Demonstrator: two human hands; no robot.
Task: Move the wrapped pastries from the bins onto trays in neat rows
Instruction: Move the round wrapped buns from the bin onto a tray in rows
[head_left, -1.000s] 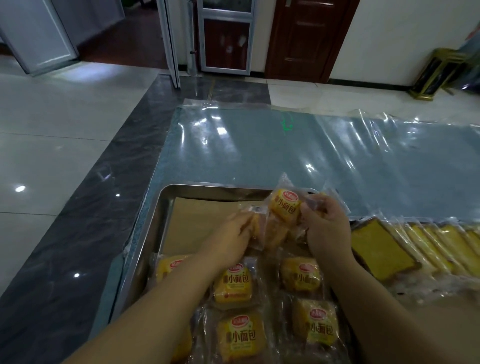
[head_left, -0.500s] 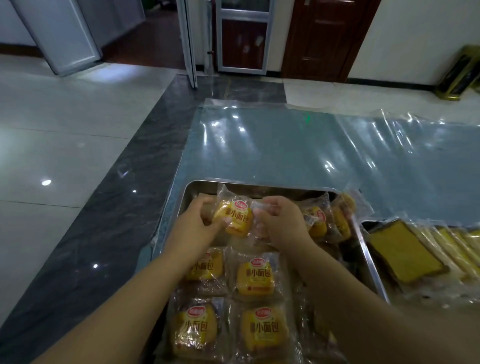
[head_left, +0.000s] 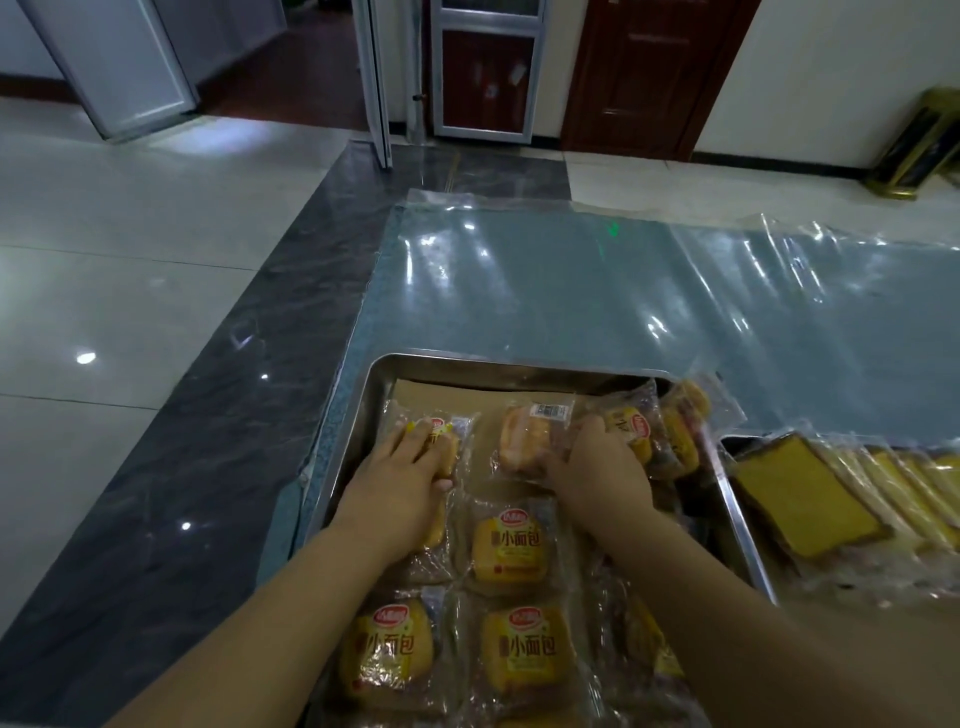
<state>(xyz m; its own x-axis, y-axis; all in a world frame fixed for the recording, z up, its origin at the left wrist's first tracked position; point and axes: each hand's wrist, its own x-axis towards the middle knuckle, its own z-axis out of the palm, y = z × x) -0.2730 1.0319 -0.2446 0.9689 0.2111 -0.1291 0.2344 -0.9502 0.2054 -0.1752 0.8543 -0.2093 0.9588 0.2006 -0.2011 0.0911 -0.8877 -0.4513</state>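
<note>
Left hand (head_left: 410, 470) lies flat, fingers straight, on a wrapped pastry (head_left: 441, 441) at the far-left of the metal tray (head_left: 519, 362); right hand (head_left: 597, 470) covers the edge of a second pastry (head_left: 524, 436) beside it, grip unclear.

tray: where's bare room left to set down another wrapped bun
Bare brown paper shows along the tray's far rim, beyond the label-up pastry under the left hand and the flipped pastry by the right hand, plus a narrow gap between those two. The right-side pile and the near rows are crowded.
</note>
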